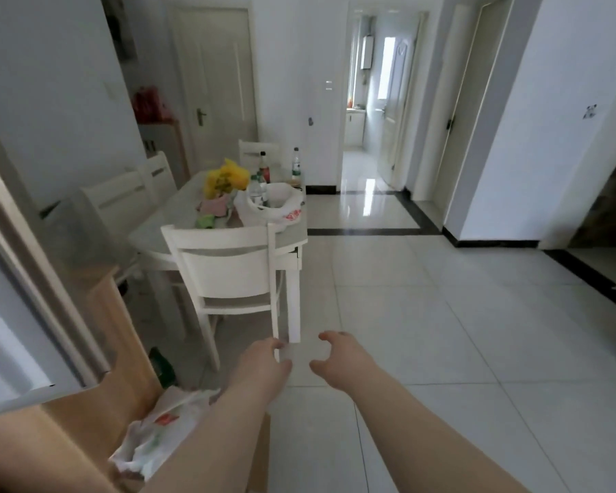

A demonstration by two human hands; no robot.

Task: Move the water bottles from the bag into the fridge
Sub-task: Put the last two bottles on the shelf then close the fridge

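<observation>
Reaching forward, both bare arms stretch out over the pale tiled floor point(441, 332). The left hand point(264, 364) and the right hand point(338, 355) hang side by side with fingers loosely curled, and neither holds anything. Both hands are short of the white table point(157, 231), low down by its nearest leg. The left one overlaps the foot of the white chair point(228, 268) that is pushed in at the table's near end. The picture is too blurred to tell whether it touches the chair.

The white plastic bag point(281, 211) sits open on the table's right side, near the edge. The water bottles point(256, 193) stand upright inside it, their tops showing above the rim. Behind the bag, at the table's far end, stand a clear bottle with a green label point(296, 169) and a dark-capped bottle point(264, 165). A yellow bag point(226, 179) lies in the middle of the table.

To the near left of the table is a brown box point(86, 421) with a crumpled white bag point(157, 435) on it. A green bottle point(162, 368) stands on the floor between this box and the table. A pale panel point(15, 297) fills the left edge of the view. It is too blurred to tell whether it is the fridge.
</observation>
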